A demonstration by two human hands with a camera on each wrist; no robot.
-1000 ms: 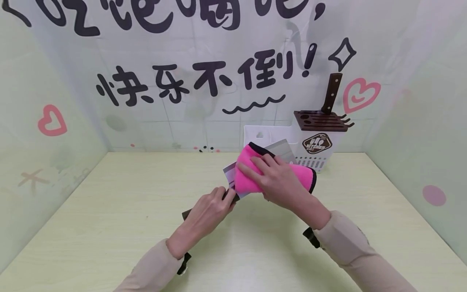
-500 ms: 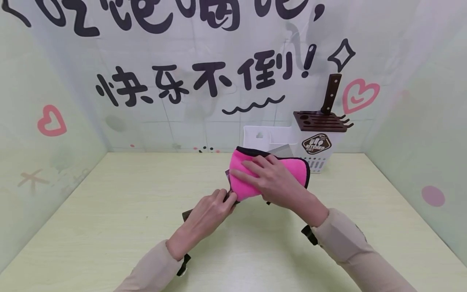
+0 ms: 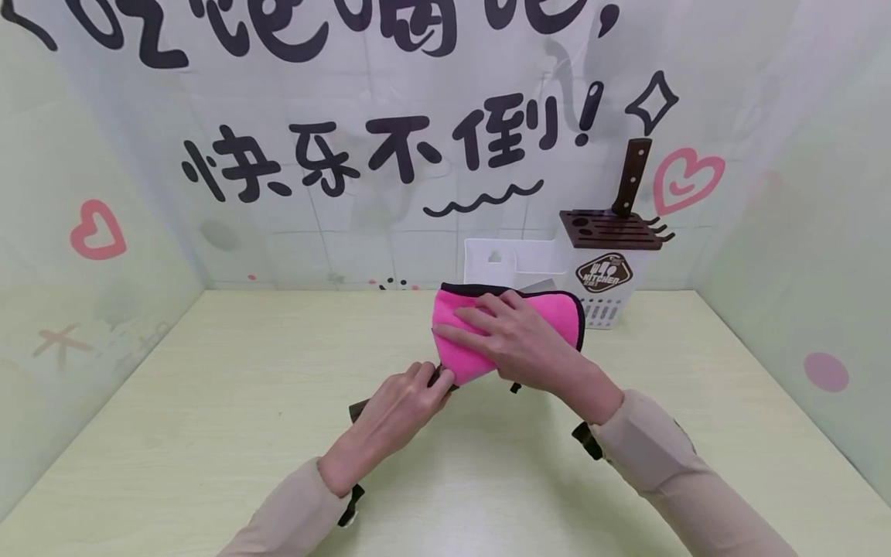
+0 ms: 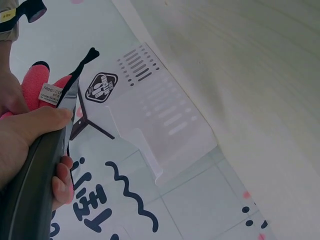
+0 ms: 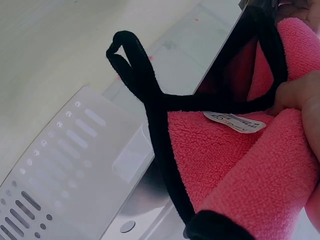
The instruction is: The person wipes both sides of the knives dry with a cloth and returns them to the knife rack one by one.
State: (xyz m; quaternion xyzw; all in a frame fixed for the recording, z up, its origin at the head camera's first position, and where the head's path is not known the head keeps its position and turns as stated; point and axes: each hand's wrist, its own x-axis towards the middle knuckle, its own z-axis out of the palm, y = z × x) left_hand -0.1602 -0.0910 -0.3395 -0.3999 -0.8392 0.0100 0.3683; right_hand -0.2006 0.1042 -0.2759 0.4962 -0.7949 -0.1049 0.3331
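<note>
My left hand (image 3: pixel 400 402) grips the dark handle (image 3: pixel 358 409) of a cleaver, held at a slant above the table. A pink towel (image 3: pixel 553 313) with black edging is folded over its broad blade, only a grey corner (image 3: pixel 543 286) showing past it in the head view. My right hand (image 3: pixel 525 344) holds the towel from above, fingers spread over the cloth. In the right wrist view the thumb (image 5: pixel 300 95) tucks into the fold beside a white label (image 5: pixel 237 122), and part of the shiny blade (image 5: pixel 150 192) shows below. The left thumb (image 4: pixel 47 121) lies along the handle's top.
Against the back wall stands a white knife holder (image 3: pixel 602 309) with a brown slotted top (image 3: pixel 612 230). Another knife's brown handle (image 3: pixel 632 178) sticks up from it. Its white back panel (image 3: pixel 490 259) extends left, behind the towel. The pale wooden table (image 3: pixel 244 371) meets walls on three sides.
The right hand has slid the towel leftward and slightly down along the blade, toward the handle, covering more of the blade. The left hand has stayed nearly still on the handle.
</note>
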